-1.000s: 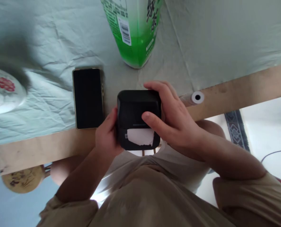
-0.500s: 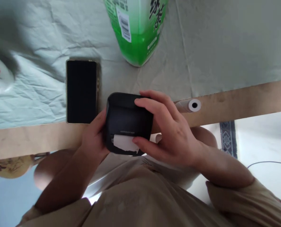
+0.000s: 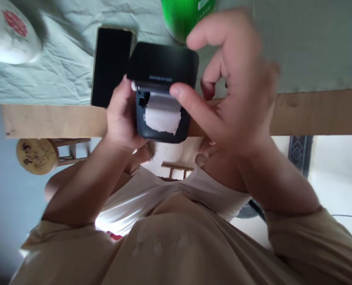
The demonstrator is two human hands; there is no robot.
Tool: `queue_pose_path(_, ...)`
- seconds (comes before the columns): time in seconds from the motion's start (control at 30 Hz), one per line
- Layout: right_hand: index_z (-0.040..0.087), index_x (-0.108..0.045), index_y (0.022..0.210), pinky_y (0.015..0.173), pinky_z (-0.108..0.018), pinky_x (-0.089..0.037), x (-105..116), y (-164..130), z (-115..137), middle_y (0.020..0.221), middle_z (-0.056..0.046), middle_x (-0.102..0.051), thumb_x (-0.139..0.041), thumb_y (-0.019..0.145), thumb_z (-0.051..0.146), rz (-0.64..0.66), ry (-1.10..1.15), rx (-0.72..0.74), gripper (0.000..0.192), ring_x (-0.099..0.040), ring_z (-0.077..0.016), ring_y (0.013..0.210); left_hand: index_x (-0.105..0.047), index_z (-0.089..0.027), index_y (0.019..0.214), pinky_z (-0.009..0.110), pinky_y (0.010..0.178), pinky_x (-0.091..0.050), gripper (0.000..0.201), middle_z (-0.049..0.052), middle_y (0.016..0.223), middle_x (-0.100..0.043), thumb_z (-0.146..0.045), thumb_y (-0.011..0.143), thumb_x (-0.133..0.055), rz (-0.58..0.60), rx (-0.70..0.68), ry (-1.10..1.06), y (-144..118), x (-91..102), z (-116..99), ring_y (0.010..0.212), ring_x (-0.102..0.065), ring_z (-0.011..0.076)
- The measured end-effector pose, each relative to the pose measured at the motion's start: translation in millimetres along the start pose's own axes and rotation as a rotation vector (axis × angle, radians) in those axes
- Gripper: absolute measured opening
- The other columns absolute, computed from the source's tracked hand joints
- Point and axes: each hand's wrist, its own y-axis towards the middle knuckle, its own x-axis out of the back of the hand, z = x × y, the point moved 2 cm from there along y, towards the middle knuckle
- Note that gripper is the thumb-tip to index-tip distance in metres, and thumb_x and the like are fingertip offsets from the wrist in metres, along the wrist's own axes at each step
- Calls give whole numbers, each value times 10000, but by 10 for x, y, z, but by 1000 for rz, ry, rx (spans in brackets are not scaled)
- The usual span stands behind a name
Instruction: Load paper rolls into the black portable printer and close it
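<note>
My left hand point(image 3: 122, 114) grips the left side of a small black portable thermal printer point(image 3: 164, 132), fingers wrapped round it. The printer's lid point(image 3: 164, 59) is raised. Below the lid, a torn-edged strip of white paper point(image 3: 164, 118) comes out over the front of the body. My right hand point(image 3: 232, 75), partly blurred, has its thumb at the lid's lower edge and a fingertip at its upper right corner. Its other fingers are curled clear of the printer.
A black-screened phone point(image 3: 112, 67) lies left of the printer on the pale green cloth point(image 3: 66, 75). A green bottle point(image 3: 184, 16) stands behind, and a white mug point(image 3: 16, 35) far left. The wooden table edge point(image 3: 54, 120) runs across. A round stool point(image 3: 36, 156) is below left.
The printer lid has swung up, showing more of the paper. My right hand has shifted from the printer's right side to the lid. The view has tilted, and the white paper roll is no longer visible.
</note>
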Motion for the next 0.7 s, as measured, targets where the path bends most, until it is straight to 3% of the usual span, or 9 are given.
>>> queue_pose_path(0.1,150,-664,1052,721,-256,-473,14,0,-21,758,9,-604,-575,1021,408,-21,-14,-72,274,-507,-69,651,-744,-203,1105,455,1274,-476,331,52,1295,-795,-468,921,-669,178,5,57,1,27,60,1524,-519,331)
queue_pose_path(0.17,162,-649,978,808,-251,-513,12,16,-7,779,2,-614,-498,1049,389,-80,8,-30,281,-540,-70,694,-747,-227,1152,447,1253,-496,388,51,1326,-790,-506,891,-677,192,44,81,10,65,82,1546,-492,341)
queue_pose_path(0.23,160,-656,1015,919,-277,-540,-7,50,27,871,-16,-655,-429,1062,371,-50,6,-30,314,-616,-86,796,-743,-216,1187,426,1230,-513,416,60,1334,-788,-508,904,-656,194,56,74,11,86,76,1520,-519,326)
queue_pose_path(0.37,216,-672,1236,1036,-399,-530,-87,140,175,1132,-38,-684,-447,1026,440,335,-214,-224,380,-685,-207,1105,-737,-170,1148,385,1039,-602,426,76,1097,-819,-483,1018,-479,154,93,92,-13,134,64,1196,-713,243)
queue_pose_path(0.5,366,-656,1309,905,-405,-523,-135,159,352,1462,34,-604,-419,1033,497,588,-381,-395,387,-668,-271,1221,-737,-201,1054,275,917,-600,267,-4,981,-796,-439,944,-686,183,100,87,4,265,78,978,-729,158)
queue_pose_path(0.6,383,-677,1240,778,-355,-461,-120,108,407,1243,15,-699,-396,1045,486,622,-448,-444,357,-701,-218,1025,-742,-205,1017,269,847,-597,285,-5,941,-777,-443,872,-803,270,132,86,49,354,106,894,-724,154)
queue_pose_path(0.7,400,-649,1217,650,-329,-333,-93,73,366,930,18,-715,-455,1008,497,592,-505,-426,302,-609,-153,715,-736,-248,1120,269,760,-581,361,-17,873,-740,-465,849,-835,336,141,67,72,365,115,827,-717,152)
